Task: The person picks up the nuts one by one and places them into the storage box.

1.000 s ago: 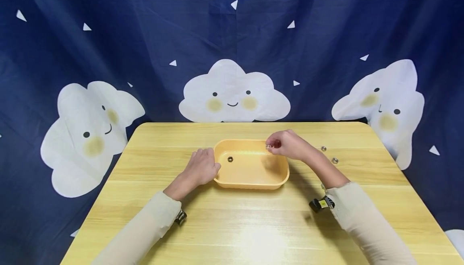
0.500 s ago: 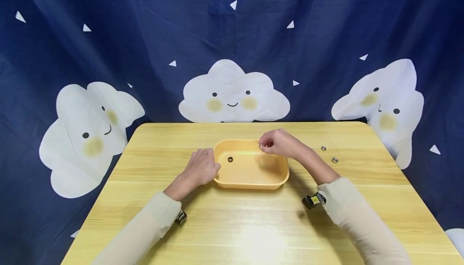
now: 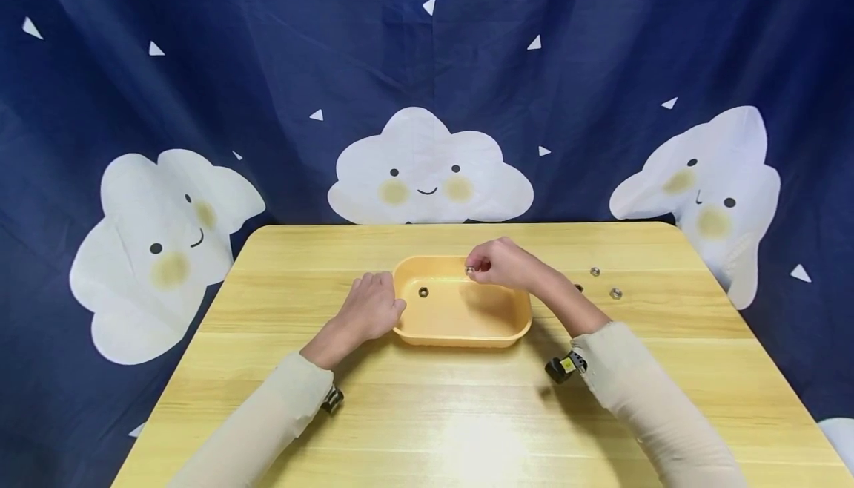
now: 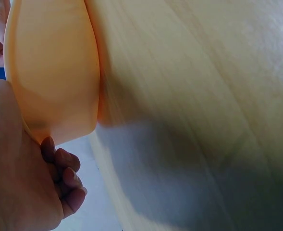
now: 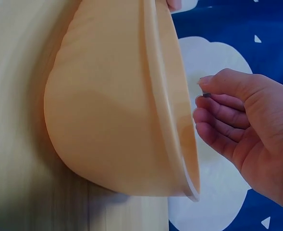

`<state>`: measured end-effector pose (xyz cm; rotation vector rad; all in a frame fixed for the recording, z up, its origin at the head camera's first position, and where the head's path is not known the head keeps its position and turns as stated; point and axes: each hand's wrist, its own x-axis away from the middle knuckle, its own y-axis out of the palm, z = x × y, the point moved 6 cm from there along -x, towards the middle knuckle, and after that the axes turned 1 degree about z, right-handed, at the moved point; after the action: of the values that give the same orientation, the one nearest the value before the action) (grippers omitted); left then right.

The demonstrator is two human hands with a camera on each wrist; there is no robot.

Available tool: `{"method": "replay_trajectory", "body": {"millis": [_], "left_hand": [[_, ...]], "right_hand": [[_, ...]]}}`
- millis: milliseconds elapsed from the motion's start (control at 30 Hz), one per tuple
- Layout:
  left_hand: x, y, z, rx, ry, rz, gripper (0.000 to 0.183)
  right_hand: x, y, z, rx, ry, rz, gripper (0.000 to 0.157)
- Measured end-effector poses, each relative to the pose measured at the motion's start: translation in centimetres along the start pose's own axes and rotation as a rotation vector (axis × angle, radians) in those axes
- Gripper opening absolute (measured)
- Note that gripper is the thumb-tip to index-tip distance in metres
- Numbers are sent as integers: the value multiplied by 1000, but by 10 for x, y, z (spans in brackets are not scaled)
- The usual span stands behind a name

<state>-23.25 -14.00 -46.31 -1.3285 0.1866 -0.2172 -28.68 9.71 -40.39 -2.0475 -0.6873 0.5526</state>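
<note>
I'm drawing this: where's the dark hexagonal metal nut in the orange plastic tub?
In the head view, the dark hexagonal metal nut sits inside the orange plastic tub, toward its back left corner, near the left hand.

One tray (image 3: 460, 341), five visible nuts (image 3: 423, 292), two hands (image 3: 373, 305) (image 3: 503, 264), one table (image 3: 427, 406).

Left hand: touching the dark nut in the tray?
Apart. The head view shows bare tray between the left hand and the dark nut.

In the tray (image 3: 454, 317) lies a nut (image 3: 423, 292) (more nuts (image 3: 616, 294) to its right).
</note>
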Motion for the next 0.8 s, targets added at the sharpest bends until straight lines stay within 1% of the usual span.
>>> {"method": "replay_trajectory", "body": {"millis": [167,400,800], "left_hand": [[0,-2,0,-1,0,15,21],[1,0,0,-4,-2,-1,22],[0,2,0,-17,5,1,23]], "right_hand": [[-4,4,-2,-5,-8,-9,6],[-8,13,-2,-4,-19,-29,6],[-15,25,-8,-15,-18,-88,6]]}}
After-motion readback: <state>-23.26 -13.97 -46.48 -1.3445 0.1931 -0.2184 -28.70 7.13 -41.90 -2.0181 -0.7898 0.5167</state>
